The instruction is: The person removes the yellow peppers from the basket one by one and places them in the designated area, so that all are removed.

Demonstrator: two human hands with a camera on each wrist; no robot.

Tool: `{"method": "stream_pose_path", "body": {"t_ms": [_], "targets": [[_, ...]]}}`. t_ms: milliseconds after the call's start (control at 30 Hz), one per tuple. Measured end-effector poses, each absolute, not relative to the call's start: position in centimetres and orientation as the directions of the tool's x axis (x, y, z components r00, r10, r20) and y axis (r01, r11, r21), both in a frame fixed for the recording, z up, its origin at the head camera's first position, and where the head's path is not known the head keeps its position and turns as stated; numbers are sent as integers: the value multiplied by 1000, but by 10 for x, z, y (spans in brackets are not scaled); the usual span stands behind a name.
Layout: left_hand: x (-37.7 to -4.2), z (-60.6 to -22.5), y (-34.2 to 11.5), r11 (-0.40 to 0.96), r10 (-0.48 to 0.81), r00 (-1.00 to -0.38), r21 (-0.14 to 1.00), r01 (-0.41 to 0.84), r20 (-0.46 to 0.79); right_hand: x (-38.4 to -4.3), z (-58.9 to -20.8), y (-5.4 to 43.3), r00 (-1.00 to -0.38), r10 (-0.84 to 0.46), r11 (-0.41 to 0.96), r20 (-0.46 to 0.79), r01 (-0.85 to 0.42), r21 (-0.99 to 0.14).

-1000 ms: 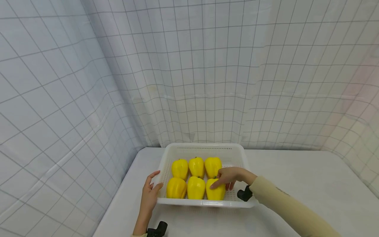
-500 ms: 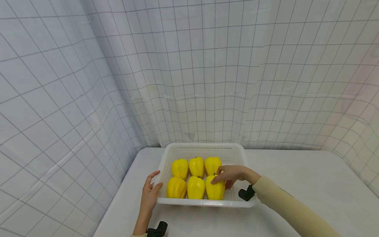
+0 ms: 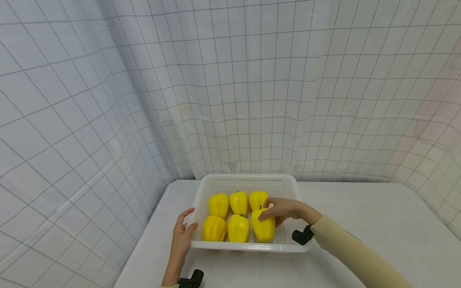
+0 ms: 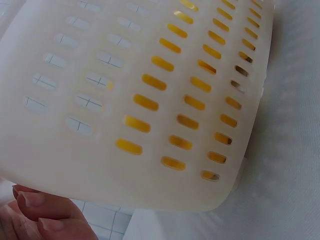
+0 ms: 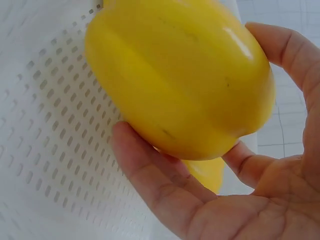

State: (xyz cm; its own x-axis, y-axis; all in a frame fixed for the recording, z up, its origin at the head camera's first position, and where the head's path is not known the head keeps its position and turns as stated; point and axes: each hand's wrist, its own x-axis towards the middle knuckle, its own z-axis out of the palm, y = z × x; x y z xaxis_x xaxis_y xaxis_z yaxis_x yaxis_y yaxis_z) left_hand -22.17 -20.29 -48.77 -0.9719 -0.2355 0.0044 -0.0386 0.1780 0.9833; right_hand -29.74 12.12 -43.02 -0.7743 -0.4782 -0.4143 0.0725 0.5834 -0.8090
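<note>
My right hand (image 3: pixel 284 210) grips a yellow bell pepper (image 3: pixel 264 228) at the front right of a white plastic basket (image 3: pixel 248 247). In the right wrist view the thumb and fingers wrap the end of this bell pepper (image 5: pixel 180 75), which is tilted over the perforated floor. My left hand (image 3: pixel 183 232) holds the basket's left rim, thumb and forefinger at the edge. Its fingertips (image 4: pixel 50 212) show beside the rim in the left wrist view. Several more yellow bell peppers (image 3: pixel 238 229) lie in two rows, and the back right one (image 3: pixel 257 199) is partly covered by the right hand.
The basket stands on a white-covered table (image 3: pixel 353 224), near its back edge. A white curtain with a grid pattern (image 3: pixel 252 100) hangs behind and at both sides. Black devices (image 3: pixel 302 235) are worn on both wrists.
The right hand has raised the stem end of the front right bell pepper and tilted it, shifting slightly up and right. The left hand and the basket stay still.
</note>
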Motion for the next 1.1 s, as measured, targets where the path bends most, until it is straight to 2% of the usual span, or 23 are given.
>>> {"method": "stream_pose_path", "body": {"t_ms": [333,633,1100], "targets": [[-222,-488,-202,161,-234,-972,986,-39,0,-299,-428,129,-861,-415,524,-292,36,-851],[-222,-487,-203,163,-239,-971,986,-32,8,-296,-421,138,-901,-401,479,-167,-50,-877],[-222,-487,-203,163,-238,-971,986,-31,9,-290,-414,147,-965,-262,471,-8,-120,-874]]}}
